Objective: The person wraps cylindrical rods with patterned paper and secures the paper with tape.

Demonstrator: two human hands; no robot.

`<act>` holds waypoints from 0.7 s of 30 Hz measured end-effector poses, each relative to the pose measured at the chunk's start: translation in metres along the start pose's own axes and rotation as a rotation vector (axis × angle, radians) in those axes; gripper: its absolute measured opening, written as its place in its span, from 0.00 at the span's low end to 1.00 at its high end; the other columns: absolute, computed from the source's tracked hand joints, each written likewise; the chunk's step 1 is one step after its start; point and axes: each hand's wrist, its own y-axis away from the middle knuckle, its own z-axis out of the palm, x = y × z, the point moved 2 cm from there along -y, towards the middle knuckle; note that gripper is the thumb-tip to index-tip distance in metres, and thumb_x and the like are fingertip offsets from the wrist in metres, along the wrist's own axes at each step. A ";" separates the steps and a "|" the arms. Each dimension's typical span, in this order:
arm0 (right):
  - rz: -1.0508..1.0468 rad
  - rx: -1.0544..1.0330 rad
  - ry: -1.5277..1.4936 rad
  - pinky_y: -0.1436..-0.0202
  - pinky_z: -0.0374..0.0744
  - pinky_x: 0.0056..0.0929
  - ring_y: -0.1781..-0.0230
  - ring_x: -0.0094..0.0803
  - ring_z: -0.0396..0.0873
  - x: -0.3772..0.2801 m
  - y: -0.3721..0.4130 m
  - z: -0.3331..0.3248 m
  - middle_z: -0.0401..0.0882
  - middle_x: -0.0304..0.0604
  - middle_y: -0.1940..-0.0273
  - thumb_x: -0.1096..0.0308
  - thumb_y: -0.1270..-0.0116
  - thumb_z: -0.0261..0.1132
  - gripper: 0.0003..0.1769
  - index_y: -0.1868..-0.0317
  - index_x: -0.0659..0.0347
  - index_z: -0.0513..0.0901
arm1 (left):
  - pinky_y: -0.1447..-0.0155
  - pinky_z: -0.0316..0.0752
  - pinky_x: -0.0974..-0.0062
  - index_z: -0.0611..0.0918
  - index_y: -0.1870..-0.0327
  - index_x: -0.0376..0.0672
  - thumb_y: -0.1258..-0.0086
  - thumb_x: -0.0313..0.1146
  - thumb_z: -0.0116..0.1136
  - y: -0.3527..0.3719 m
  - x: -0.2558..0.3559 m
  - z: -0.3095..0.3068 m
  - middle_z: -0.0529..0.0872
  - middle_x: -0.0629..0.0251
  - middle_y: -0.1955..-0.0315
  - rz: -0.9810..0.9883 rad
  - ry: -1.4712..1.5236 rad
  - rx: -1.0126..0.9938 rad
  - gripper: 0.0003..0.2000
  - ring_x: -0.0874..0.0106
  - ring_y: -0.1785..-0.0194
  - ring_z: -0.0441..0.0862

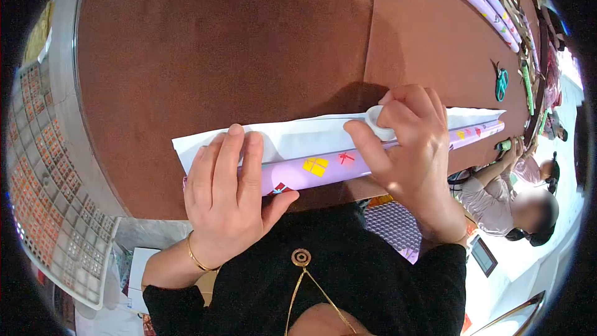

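Observation:
A roll of purple wrapping paper [289,177], printed with colourful gift boxes, lies along the near edge of the brown table. Its white underside [298,135] shows as a loose flap on the far side. My left hand [227,190] rests on the left end of the roll, fingers stretched out flat over paper and flap. Farther right, my right hand [418,149] grips a small roll of white tape [375,119] between thumb and fingers, right at the flap. The palm side of that hand and part of the tape are hidden.
The brown tabletop [236,43] has a seam across it. Teal-handled scissors [501,84] lie to the right. More purple paper rolls [476,0] are at the upper right. A white plastic lattice [56,211] stands left. Another person [494,202] works at the right.

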 end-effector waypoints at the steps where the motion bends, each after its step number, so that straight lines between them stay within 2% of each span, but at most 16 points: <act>1: 0.002 0.000 0.000 0.59 0.75 0.45 0.63 0.49 0.78 0.000 0.000 0.001 0.79 0.51 0.65 0.66 0.50 0.77 0.16 0.77 0.67 0.79 | 0.39 0.74 0.59 0.81 0.40 0.32 0.28 0.59 0.55 0.000 0.000 0.000 0.78 0.47 0.38 0.001 0.000 -0.001 0.34 0.53 0.41 0.77; 21: -0.001 0.022 0.116 0.56 0.74 0.44 0.62 0.47 0.77 -0.001 -0.002 0.005 0.79 0.48 0.65 0.64 0.50 0.78 0.17 0.78 0.65 0.78 | 0.38 0.73 0.58 0.81 0.40 0.34 0.28 0.59 0.55 0.000 0.004 0.000 0.78 0.50 0.40 -0.008 -0.025 0.005 0.33 0.53 0.40 0.77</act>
